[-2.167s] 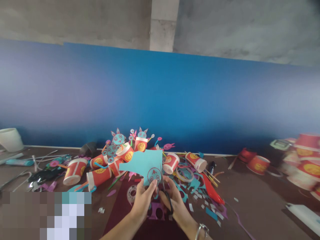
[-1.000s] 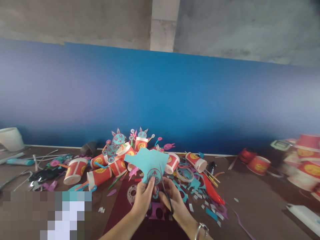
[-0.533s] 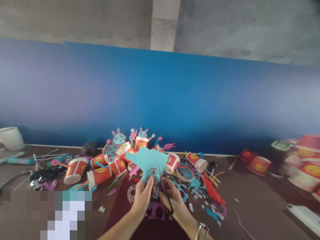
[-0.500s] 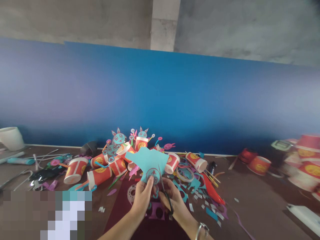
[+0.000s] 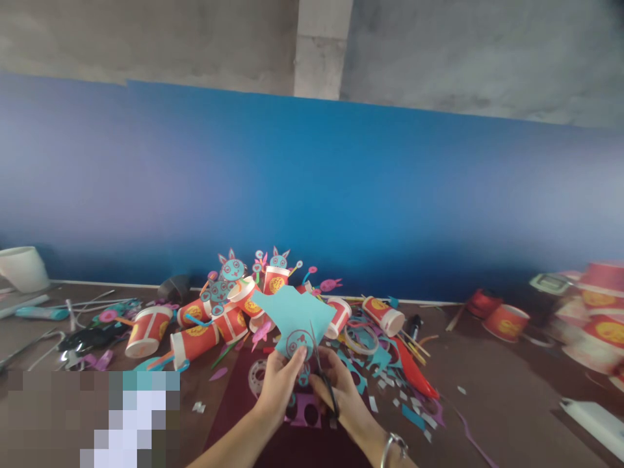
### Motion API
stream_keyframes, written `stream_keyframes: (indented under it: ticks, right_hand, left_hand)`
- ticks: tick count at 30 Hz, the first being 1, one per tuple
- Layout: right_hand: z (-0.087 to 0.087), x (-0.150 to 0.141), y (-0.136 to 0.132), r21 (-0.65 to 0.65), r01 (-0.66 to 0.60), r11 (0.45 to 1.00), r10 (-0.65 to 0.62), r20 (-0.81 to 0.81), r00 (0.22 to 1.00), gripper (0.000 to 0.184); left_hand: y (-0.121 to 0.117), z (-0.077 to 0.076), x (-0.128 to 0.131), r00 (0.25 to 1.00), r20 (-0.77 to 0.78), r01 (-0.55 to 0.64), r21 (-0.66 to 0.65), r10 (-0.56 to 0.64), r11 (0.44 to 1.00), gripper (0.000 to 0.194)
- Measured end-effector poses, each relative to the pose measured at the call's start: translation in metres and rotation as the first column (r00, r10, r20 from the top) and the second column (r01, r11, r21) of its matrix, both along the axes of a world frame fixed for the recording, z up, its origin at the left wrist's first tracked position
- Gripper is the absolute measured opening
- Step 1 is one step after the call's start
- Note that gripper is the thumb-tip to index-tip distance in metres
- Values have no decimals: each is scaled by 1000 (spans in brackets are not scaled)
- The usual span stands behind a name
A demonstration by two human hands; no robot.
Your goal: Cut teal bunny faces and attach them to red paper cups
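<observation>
Pinched in my left hand [image 5: 283, 383] is a sheet of light blue paper [image 5: 297, 313] with ragged edges. A round face [image 5: 298, 341] is drawn in dark lines near its lower edge, partly under my left thumb. My right hand [image 5: 338, 383] is closed round black-handled scissors [image 5: 327, 390], whose blades point up along the right side of the drawn face. Below my hands, a purple paper piece with round holes [image 5: 308, 411] lies on a dark maroon sheet [image 5: 234, 422].
Several red and white paper cups [image 5: 195, 343] lie and stand behind my hands, some holding blue cut-out animal faces [image 5: 233, 269]. Paper scraps [image 5: 414, 416] and a red balloon-like piece [image 5: 414, 370] are to the right. A white roll of tape [image 5: 361, 339] sits among scraps.
My left hand has turned and shifted the blue paper slightly to the right, exposing more of the drawn face. The scissors stay at its right side.
</observation>
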State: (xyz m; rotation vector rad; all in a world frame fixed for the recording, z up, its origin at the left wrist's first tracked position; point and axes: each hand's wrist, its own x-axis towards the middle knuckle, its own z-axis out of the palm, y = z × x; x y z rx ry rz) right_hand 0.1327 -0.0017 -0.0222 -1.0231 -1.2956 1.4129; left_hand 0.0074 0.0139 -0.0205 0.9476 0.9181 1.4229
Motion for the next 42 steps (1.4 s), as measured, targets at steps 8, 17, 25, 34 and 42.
stream_keyframes:
  ticks: [8,17,25,34,42]
  right_hand:
    - [-9,5,4,28,-26,999,26,5,1000,65]
    - [-16,3,7,23,-13,1000,13,-22,1000,61]
    - [-6,2,2,-18,-3,1000,4,17,1000,64]
    - [-7,4,2,-30,17,999,-18,-20,1000,62]
    - [-16,6,7,6,-35,999,35,24,999,61]
  left_hand:
    - [-2,5,-1,996,71,56,32,-58,998,31]
    - [-2,9,-1,994,101,41,21,-42,999,25]
    - [-3,9,-1,991,115,64,36,-68,997,26]
    - [1,5,-2,994,82,68,47,-72,997,24]
    - [2,6,-4,991,114,66,9,-67,998,28]
